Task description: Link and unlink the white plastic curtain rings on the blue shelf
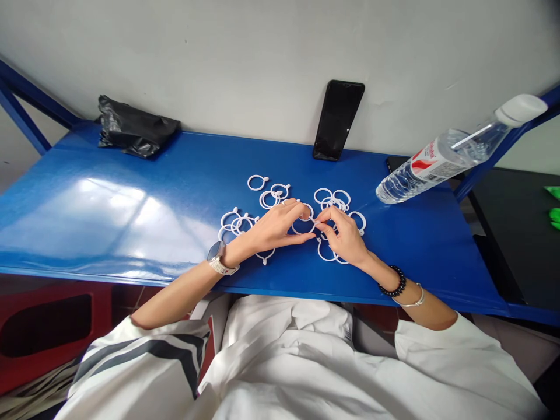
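Between my two hands is a white plastic ring [294,228] with a small eyelet. My right hand [346,238] pinches it at its right edge, thumb against forefinger. My left hand [276,225] lies over the ring's left side, its thumb stretched out and apart from the bent fingers; the fingertips touch or nearly touch the ring. Several similar rings [257,183] lie loosely behind and left of my left hand, partly overlapping. More white rings [358,213] are scattered around my right hand, some partly covered by it.
The blue table [196,169] meets a pale wall. A black phone [339,119] leans on that wall. Back left lies a black plastic bag [135,128]. A water bottle [437,160] stands at the right, near a dark flat object [396,163]. A red stool [100,315] is below left.
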Motion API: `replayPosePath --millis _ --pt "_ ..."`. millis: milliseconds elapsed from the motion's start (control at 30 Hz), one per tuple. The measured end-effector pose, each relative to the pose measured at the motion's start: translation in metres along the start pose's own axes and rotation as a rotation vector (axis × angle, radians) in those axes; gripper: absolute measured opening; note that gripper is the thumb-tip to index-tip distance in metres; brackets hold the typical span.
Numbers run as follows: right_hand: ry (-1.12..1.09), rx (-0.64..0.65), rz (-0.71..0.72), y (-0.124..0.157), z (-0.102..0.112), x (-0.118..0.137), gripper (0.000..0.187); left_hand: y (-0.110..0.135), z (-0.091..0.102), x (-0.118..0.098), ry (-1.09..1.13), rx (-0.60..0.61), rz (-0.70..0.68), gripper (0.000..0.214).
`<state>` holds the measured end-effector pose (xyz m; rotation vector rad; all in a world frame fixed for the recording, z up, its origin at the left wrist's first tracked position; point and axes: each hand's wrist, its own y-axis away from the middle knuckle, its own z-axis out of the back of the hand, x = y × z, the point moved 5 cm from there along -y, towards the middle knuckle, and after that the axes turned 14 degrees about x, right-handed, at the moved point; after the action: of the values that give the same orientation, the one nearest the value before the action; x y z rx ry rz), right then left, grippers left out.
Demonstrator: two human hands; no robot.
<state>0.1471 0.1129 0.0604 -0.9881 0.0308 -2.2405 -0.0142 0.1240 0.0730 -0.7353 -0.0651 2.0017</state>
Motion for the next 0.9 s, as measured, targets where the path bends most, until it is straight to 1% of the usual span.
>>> replayPosePath --millis 167,267,367,433,500,567,667,767,900 --pt "0.01 0.015 -0.021 0.0 -0.002 -0.002 0.015 0.0 0.0 -0.001 -0.005 -0.012 -0.015 0.026" --pt "0.018 0.013 0.001 0.0 -0.001 0.001 0.016 0.0 0.001 -0.002 -0.005 -0.014 -0.014 0.026" --pt "0.058 -0.02 0.027 0.0 0.002 0.006 0.015 0.0 0.002 0.0 -0.027 -0.01 0.009 0.026" --pt "0.128 -0.048 0.016 -0.001 0.005 0.007 0.013 0.001 0.003 0.002 -0.09 -0.013 0.034 0.026" --pt "0.23 -0.061 -0.026 -0.002 0.006 0.004 0.018 0.001 0.003 0.006 -0.192 -0.008 0.076 0.025" --pt "0.333 -0.048 -0.081 -0.002 0.005 -0.002 0.026 0.0 0.002 0.011 -0.283 0.015 0.125 0.024" --pt "0.432 0.001 -0.137 -0.002 0.002 -0.013 0.032 0.0 -0.001 0.019 -0.335 0.073 0.192 0.024" --pt "0.477 0.041 -0.146 -0.001 -0.002 -0.019 0.026 0.0 -0.004 0.022 -0.344 0.114 0.224 0.024" --pt "0.493 0.057 -0.129 0.0 -0.003 -0.016 0.017 -0.001 -0.007 0.022 -0.358 0.135 0.228 0.025"
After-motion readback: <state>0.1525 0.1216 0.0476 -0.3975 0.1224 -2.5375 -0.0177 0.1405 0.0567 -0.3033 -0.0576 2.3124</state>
